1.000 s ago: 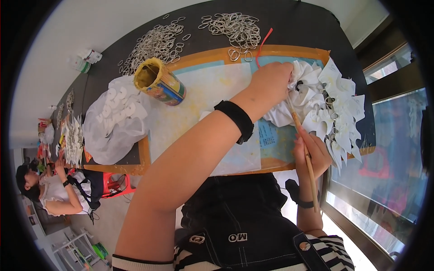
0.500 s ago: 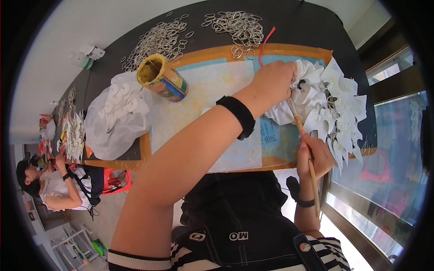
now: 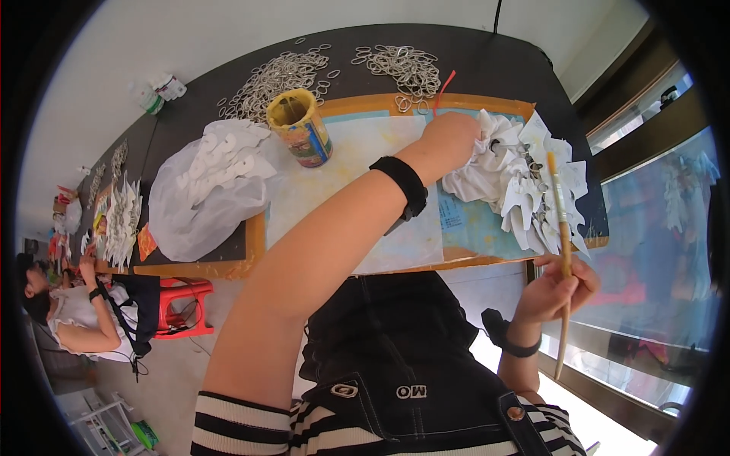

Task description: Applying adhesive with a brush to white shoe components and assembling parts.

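My left hand (image 3: 454, 140) reaches across the table to the left edge of a crumpled white cloth (image 3: 475, 178), its fingers bent and mostly hidden at the folds. A long wooden paintbrush (image 3: 565, 243) stands nearly upright in my right hand (image 3: 553, 290), pinched between thumb and fingers, bristles up. That hand is just off the table's front edge. Beside the cloth, behind the brush tip, lies a pile of white pointed pieces (image 3: 536, 201) with metal rings among them. A can (image 3: 310, 144) with a thick yellow crust on its rim stands left of my left hand.
White yellow-stained paper (image 3: 357, 152) covers the table's middle. Oval metal rings (image 3: 277, 83) lie heaped at the back, with a second ring heap (image 3: 399, 68) beside them. A plastic bag (image 3: 201, 216) with white cut pieces lies left. A person (image 3: 84, 319) sits far left; windows are right.
My right hand has drawn the brush away from the white cloth, toward me and to the right, turning it upright. My left hand stays at the cloth. The view has shifted slightly.
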{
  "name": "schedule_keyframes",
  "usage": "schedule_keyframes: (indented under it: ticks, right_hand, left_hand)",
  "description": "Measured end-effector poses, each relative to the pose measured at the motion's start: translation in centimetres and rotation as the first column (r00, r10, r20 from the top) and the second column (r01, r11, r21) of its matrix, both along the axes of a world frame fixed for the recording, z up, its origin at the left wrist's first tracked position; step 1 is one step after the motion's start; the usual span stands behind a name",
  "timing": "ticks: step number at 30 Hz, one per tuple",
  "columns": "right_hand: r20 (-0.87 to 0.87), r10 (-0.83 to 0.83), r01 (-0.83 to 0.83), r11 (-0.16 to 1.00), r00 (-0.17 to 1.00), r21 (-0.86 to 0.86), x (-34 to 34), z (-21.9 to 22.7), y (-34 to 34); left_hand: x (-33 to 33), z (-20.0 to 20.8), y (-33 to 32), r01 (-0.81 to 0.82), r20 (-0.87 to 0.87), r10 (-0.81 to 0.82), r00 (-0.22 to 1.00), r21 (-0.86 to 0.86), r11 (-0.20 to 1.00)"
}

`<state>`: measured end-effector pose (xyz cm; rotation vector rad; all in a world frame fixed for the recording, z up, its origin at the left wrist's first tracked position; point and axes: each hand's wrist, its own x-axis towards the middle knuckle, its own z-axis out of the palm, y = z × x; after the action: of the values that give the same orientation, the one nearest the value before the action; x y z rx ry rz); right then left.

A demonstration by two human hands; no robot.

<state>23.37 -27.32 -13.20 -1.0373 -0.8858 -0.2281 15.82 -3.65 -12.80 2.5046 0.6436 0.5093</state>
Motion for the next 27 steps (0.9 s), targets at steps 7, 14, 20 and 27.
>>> schedule_keyframes:
  ticks: [7,14,20,27]
  right_hand:
    - [0.052,0.052,-0.053,0.998,0.997,0.025,-1.8,5.4,0.3]
    - [-0.250,0.484,-0.506,0.862,0.839,-0.030,-1.1,10.5,4.8]
    - [0.063,0.615,-0.529,0.722,0.786,-0.446,-5.0,15.3,13.8]
    - [0.192,0.771,-0.468,0.542,0.607,-0.698,-8.2,15.0,22.6]
  left_hand:
    - [-11.3,9.0,-5.7,-0.085,0.238,0.074,0.968,0.034,0.996]
    - [-29.4,8.1,-13.6,-0.541,0.197,0.719,0.667,-0.534,0.649]
    - [-31.9,0.2,-13.4,-0.738,0.099,0.946,0.309,-0.601,0.305]
    - [-29.5,-2.5,-10.9,-0.723,0.288,0.721,0.630,-0.122,0.680]
